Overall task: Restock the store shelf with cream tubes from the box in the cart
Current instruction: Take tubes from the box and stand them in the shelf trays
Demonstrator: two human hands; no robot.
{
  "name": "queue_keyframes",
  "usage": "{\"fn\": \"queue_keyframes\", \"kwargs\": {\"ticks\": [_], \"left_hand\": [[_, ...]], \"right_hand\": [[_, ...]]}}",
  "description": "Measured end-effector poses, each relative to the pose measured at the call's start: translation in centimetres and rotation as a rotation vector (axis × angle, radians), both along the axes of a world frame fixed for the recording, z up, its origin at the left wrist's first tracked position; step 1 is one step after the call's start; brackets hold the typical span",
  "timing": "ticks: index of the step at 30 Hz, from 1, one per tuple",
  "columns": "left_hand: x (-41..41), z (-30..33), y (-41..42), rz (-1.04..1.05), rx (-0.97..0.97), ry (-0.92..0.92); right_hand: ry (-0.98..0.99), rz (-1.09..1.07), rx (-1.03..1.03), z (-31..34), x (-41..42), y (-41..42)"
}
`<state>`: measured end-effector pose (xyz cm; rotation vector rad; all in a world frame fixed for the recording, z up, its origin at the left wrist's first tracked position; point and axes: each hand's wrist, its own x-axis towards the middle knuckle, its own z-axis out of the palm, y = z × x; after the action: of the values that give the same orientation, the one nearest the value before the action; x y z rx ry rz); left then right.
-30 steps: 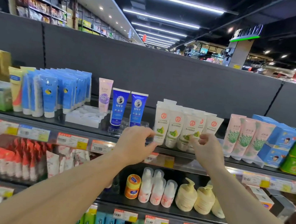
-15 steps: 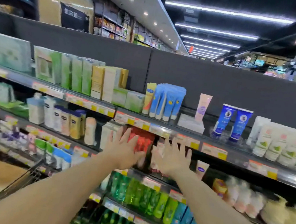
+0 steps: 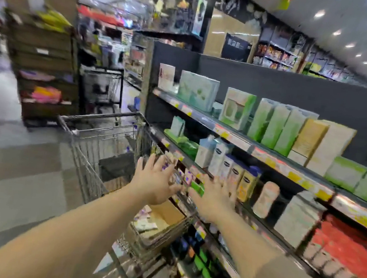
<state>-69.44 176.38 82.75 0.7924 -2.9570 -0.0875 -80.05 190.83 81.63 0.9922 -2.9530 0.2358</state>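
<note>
A metal shopping cart (image 3: 98, 137) stands to the left of the store shelf (image 3: 275, 158). In its near end sits an open cardboard box (image 3: 168, 213) holding pale cream tubes (image 3: 145, 223). My left hand (image 3: 155, 184) hovers above the box with its fingers spread and nothing in it. My right hand (image 3: 214, 200) is beside it, nearer the shelf, also empty with fingers apart. The picture is blurred by motion.
The shelf carries green and yellow boxes (image 3: 279, 128) on top, lotion bottles (image 3: 239, 171) and red packs (image 3: 347, 249) below. A second cart (image 3: 102, 86) and a wooden display stand (image 3: 44, 74) lie further down the tiled aisle (image 3: 9, 174).
My view has swung left from the white tubes on the shelf to the cart. Both hands let go of the shelved tubes, opened, and moved down-left over the box.
</note>
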Motion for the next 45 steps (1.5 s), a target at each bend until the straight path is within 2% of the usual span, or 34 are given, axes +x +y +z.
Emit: {"fn": "queue_keyframes", "kwargs": {"ticks": [5,12,19,27,32,38,45], "left_hand": [[-2.2,-2.2,-8.8,0.097,-0.007,-0.054],[-7.5,-4.9,-20.2,0.190,0.043,-0.105],[-14.9,-8.3,-28.8,0.082,0.073,-0.147],[-25.0,-14.8,-37.1,-0.233,0.143,-0.253],[-28.0,-20.9,-40.5,-0.375,0.143,-0.240],[-28.1,-30.9,-42.8,-0.444,0.193,-0.355],[-27.4,-41.9,-43.7,-0.436,0.220,-0.546]], "right_hand": [[-0.116,0.069,0.014,-2.4,-3.5,-10.4],[-0.181,0.124,0.049,-5.0,-9.9,-22.5],[-0.246,0.057,0.025,-9.0,-15.8,-29.2],[-0.364,-0.262,0.081,-14.8,-20.3,-34.4],[-0.458,-0.456,0.091,-21.1,-20.8,-35.8],[-0.826,-0.710,-0.002,-32.9,-18.0,-36.3],[-1.107,-1.114,-0.205,-44.9,-15.7,-38.6]]}}
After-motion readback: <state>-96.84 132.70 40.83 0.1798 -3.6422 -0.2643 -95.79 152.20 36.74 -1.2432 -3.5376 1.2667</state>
